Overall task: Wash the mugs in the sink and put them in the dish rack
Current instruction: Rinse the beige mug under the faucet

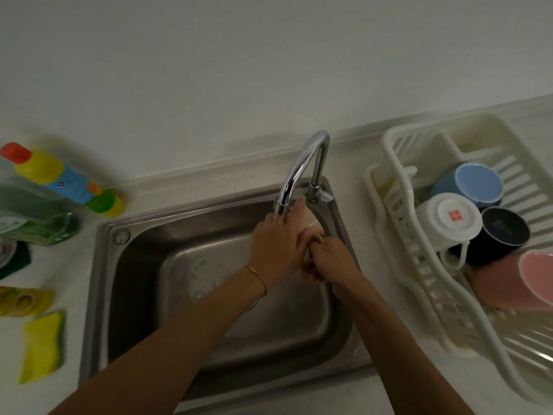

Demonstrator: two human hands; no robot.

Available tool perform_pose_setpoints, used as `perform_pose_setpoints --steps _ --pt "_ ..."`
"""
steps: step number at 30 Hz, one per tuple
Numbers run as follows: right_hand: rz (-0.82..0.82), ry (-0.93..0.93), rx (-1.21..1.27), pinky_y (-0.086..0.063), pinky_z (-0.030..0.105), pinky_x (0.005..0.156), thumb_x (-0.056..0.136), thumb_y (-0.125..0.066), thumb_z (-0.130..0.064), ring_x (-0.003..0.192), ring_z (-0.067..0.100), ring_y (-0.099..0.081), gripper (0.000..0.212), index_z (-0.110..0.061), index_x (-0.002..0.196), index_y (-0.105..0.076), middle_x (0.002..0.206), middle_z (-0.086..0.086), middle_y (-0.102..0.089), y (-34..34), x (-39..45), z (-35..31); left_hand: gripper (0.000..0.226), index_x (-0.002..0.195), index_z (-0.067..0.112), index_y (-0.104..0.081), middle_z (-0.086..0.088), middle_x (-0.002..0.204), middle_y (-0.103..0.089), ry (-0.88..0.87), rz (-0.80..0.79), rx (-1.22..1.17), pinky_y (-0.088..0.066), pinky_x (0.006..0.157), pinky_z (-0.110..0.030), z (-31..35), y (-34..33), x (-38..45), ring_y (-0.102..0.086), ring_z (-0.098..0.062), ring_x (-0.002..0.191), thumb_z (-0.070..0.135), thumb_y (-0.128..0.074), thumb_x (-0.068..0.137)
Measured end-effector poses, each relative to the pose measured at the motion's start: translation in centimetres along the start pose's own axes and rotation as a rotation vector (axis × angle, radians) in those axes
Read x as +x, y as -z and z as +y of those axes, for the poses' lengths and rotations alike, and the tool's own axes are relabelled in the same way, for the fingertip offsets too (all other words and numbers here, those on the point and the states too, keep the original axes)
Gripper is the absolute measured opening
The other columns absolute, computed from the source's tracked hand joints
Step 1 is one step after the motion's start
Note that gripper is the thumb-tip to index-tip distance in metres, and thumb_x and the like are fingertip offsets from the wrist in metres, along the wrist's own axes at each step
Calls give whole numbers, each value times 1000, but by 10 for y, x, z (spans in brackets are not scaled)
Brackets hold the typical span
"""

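1. Hands: left hand (276,245) wraps a cream mug (312,229) under the faucet (302,166), at the sink's (143,265) far right corner; right hand (335,260) grips its lower end.
2. Dish rack (398,205), counter's right edge, holds four inverted mugs; the white mug (452,218) shows an unreadable red stamp.

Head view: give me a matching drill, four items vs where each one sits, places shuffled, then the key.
Things:
1. beige mug
2. blue mug
3. yellow sponge
4. dish soap bottle

Places:
A. lying on the counter left of the sink, toward the back wall
B. held by both hands over the sink basin, below the faucet
C. upside down in the dish rack
D. flat on the counter left of the sink, at the near edge

Pairs: 1-B, 2-C, 3-D, 4-A
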State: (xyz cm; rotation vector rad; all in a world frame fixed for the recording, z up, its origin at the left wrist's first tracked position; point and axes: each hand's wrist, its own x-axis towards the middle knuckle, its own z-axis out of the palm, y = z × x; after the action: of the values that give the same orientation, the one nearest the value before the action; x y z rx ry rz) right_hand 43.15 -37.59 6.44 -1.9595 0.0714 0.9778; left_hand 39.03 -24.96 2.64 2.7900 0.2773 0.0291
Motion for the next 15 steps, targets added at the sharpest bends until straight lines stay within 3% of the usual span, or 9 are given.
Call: perform_pose_setpoints --steps 2,5,7,9,10,12,15 --pt "-7 13 -52 -44 21 42 101 -38 -11 43 14 -57 37 2 81 -67 59 12 -67 0 0 -1 59 155 21 -30 -17 113 -67 29 -85 -32 -56 77 -49 -6 7 12 -67 -36 92 52 -29 104" --pt "-25 23 -106 -43 21 42 100 -38 -11 46 16 -57 41 8 80 -69 63 19 -69 -4 -5 4 44 149 10 -36 -22 129 -61 199 -247 13 -53 90 -49 -8 17 30 -65 -44 107 29 -33 109" --pt "-25 25 -92 -43 20 43 101 -39 -13 46 15 -57 40 6 83 -69 62 16 -69 -4 -5 5 51 147 16 -36 -17 122 -65 144 -211 75 -53 83 -43 -2 19 21 -66 -37 104 46 -30 106" --pt "-28 16 -71 -43 20 42 102 -39 -12 44 13 -57 38 4 84 -68 60 12 -67 -2 -3 3 70 146 31 -38 -8 118 -67 101 -84 -90 -53 80 -40 0 14 7 -66 -30 102 73 -26 92" --pt "-34 5 -66 -42 20 41 101 -39 -11 42 12 -56 36 4 84 -68 59 11 -67 -1 -3 4 72 144 39 -37 -5 119 -66 87 -96 -157 -54 82 -42 -2 13 3 -65 -28 102 81 -28 86" --pt "-42 -17 -74 -40 19 40 100 -40 -11 40 11 -55 34 2 83 -67 55 8 -65 1 -3 5 66 131 44 -40 -3 114 -65 98 -169 -275 -54 83 -43 -10 14 7 -66 -27 96 84 -34 79" --pt "-40 -29 -86 -38 19 40 100 -39 -12 37 9 -51 38 0 75 -65 53 7 -63 3 -7 8 61 121 30 -39 -8 119 -61 79 -287 -298 -50 76 -41 -15 14 19 -64 -32 94 70 -13 84"
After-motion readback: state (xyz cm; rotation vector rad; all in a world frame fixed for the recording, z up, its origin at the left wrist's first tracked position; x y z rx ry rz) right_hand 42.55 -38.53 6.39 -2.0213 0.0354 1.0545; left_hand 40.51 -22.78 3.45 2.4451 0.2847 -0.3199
